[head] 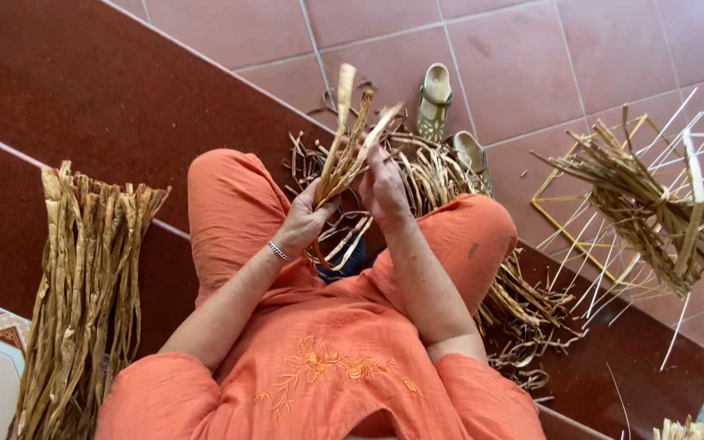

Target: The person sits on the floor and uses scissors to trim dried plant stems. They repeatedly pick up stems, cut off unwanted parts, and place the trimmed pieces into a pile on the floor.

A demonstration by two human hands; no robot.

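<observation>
Orange blouse (327, 383) with embroidered flowers fills the lower frame, closest to the lens; orange trousers (230, 204) cover both knees just beyond it. Person seated on a dark red step (83, 90).

Landmark: the small sheaf of dried strips (350, 143) held up between the knees.

Left hand (307, 220): at the sheaf's lower end, fingers closed round the gathered strips, clamped on them. Silver bracelet (279, 251) on that wrist, just below the hand.

Right hand (385, 191): just right of the sheaf, fingers bunched together on its strips, thumb side against them. Pinching one or several strips, cannot tell which.

Sheaf itself: tilted, fanning upward and away from the body, tips spread apart, base hidden in the left fist. One curved strip loops down below the left hand toward the lap.

Behind and below the sheaf: a loose tangle of dried strips (442, 175) on the floor, spilling to the right past the right knee.

Beyond the sheaf, upper right of it: pair of pale sandals (435, 98) on the reddish floor tiles (531, 57), touching the tangle's far edge.

Far left of the sheaf: long flat bundle of dried strips (83, 285) lying along the step, well apart from the hands.

Far right of the sheaf: a half-woven frame (653, 204) of thin pale sticks with strips bunched on it, lying on the tiles, well apart.
</observation>
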